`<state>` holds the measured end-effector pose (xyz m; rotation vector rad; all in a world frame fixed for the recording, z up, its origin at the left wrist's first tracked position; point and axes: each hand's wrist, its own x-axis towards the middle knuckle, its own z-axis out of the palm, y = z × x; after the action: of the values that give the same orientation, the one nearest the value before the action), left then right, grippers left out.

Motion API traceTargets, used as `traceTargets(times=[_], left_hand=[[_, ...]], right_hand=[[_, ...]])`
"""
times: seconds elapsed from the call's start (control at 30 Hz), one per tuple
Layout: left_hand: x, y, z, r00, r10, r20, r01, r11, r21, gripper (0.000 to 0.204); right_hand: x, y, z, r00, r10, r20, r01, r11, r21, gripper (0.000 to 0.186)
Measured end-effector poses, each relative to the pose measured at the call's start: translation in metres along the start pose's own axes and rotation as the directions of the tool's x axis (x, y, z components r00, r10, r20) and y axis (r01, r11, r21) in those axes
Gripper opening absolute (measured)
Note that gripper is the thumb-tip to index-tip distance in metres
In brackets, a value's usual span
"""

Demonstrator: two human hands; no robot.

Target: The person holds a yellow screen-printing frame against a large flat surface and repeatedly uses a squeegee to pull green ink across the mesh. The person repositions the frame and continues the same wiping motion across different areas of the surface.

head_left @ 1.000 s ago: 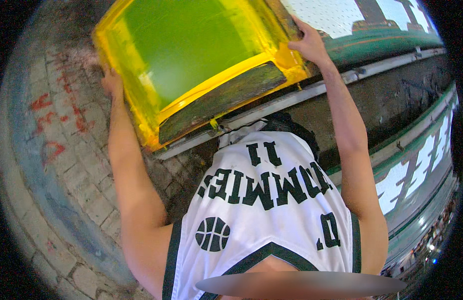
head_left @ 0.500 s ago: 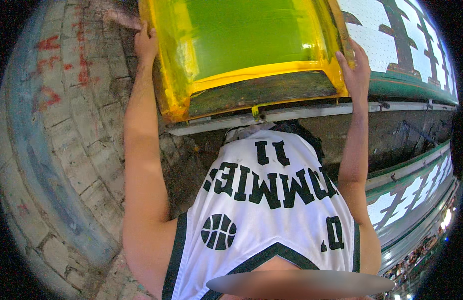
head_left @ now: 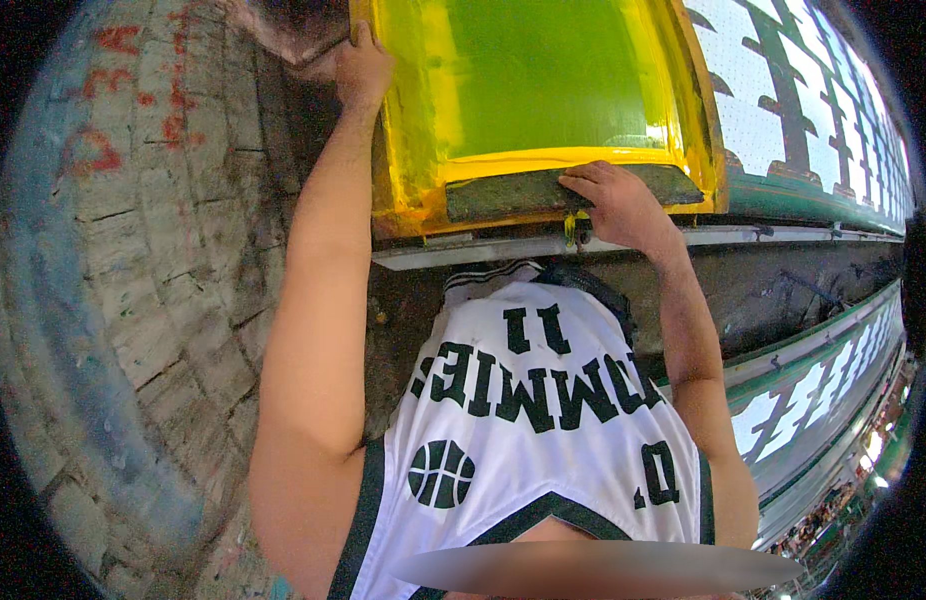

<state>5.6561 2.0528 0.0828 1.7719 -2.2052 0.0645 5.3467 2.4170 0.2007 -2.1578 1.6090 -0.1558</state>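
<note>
A screen frame [head_left: 523, 85] with a green translucent middle, yellow-smeared borders and a dark band [head_left: 493, 200] along its near edge lies at top centre over a pale metal rail [head_left: 433, 250]. My left hand [head_left: 363, 70] is closed on the frame's left edge, near the top. My right hand [head_left: 613, 200] has its fingers over the dark band at the near edge, right of centre, holding it there; its thumb is hard to make out. My white jersey with dark trim [head_left: 533, 420] fills the lower middle.
Worn paving [head_left: 183, 300] with red paint markings runs down the left. On the right stretch green-edged surfaces [head_left: 793, 185] bearing rows of white pieces [head_left: 733, 80], above and below a dark gap [head_left: 743, 280]. A pinkish shape [head_left: 283, 30] at top left is indistinct.
The frame has straightened from a tilt and shifted right and up in view. My right hand has moved from the frame's right side to its near edge; my left still grips the left side.
</note>
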Motion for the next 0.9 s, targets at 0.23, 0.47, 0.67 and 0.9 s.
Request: traceTargets(times=[0.23, 0.47, 0.67, 0.9], left_hand=[[0.002, 0.005, -0.014, 0.993, -0.038, 0.111, 0.047, 0.996, -0.079, 0.058], [0.003, 0.012, -0.022, 0.995, -0.058, 0.085, 0.069, 0.99, -0.124, 0.055], [0.005, 0.012, -0.026, 0.996, -0.06, 0.064, 0.068, 0.988, -0.141, 0.057], [0.007, 0.015, -0.034, 0.981, -0.091, 0.172, 0.112, 0.986, -0.121, 0.059]], right_hand=[[0.016, 0.001, 0.007, 0.995, 0.039, -0.096, -0.054, 0.987, -0.148, 0.057], [0.032, -0.015, 0.022, 0.957, 0.278, -0.08, -0.288, 0.941, -0.176, 0.057], [0.086, 0.003, 0.029, 0.909, 0.329, -0.257, -0.381, 0.905, -0.188, 0.058], [0.232, 0.106, -0.026, 0.937, 0.18, -0.301, -0.29, 0.88, -0.376, 0.025]])
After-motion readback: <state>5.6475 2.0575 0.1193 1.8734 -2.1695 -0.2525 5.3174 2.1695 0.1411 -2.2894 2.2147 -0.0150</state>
